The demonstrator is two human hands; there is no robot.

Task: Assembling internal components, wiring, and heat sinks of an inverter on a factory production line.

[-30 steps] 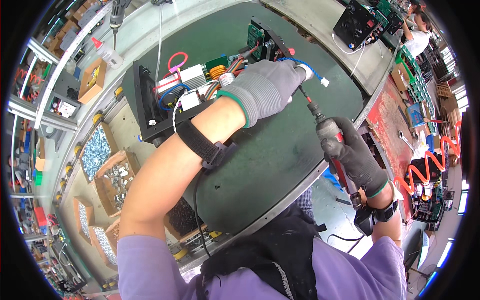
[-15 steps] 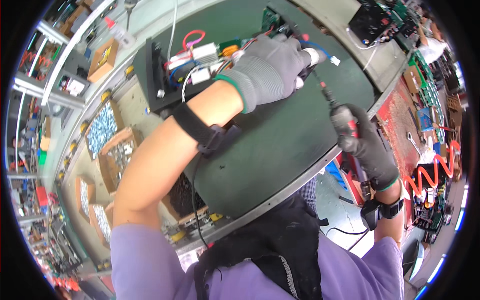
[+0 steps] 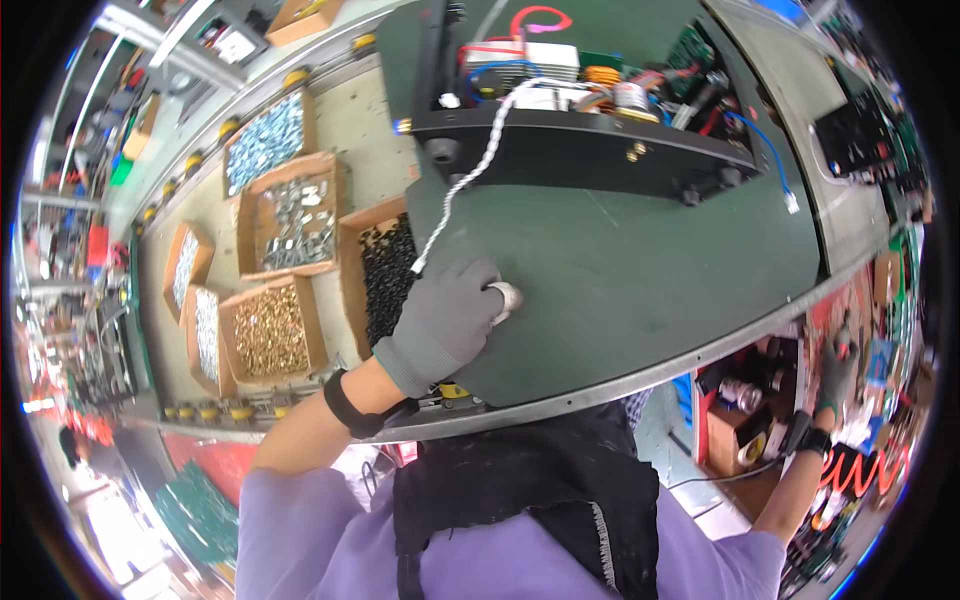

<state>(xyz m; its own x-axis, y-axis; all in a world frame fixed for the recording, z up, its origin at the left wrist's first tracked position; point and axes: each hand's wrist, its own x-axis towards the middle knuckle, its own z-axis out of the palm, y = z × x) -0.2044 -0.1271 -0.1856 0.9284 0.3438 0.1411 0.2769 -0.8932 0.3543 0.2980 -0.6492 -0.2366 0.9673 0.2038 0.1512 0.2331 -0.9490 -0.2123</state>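
Observation:
My left hand [image 3: 440,318], in a grey glove with worn white fingertips, is closed low over the green work mat, beside a cardboard box of small black screws [image 3: 387,270]. Its fingers are curled and hide whatever they may hold. Far to the right, my right hand [image 3: 836,372], also gloved, is wrapped round a power screwdriver [image 3: 843,350], small and partly hidden in this view. Beyond my left hand stands an open black metal chassis [image 3: 590,150] with wires and circuit boards inside. A twisted white cable [image 3: 492,150] hangs over its front wall.
Boxes of silvery-blue screws [image 3: 265,142], metal clips [image 3: 290,225] and brass-coloured screws [image 3: 267,330] stand on the left. A blue wire [image 3: 768,150] trails off the chassis's right side. A metal edge [image 3: 640,375] borders the bench; a red coiled hose [image 3: 865,468] hangs at right.
My left hand has left the chassis and come back toward the screw boxes. My right hand has swung outward to the right with the screwdriver. The view has shifted left.

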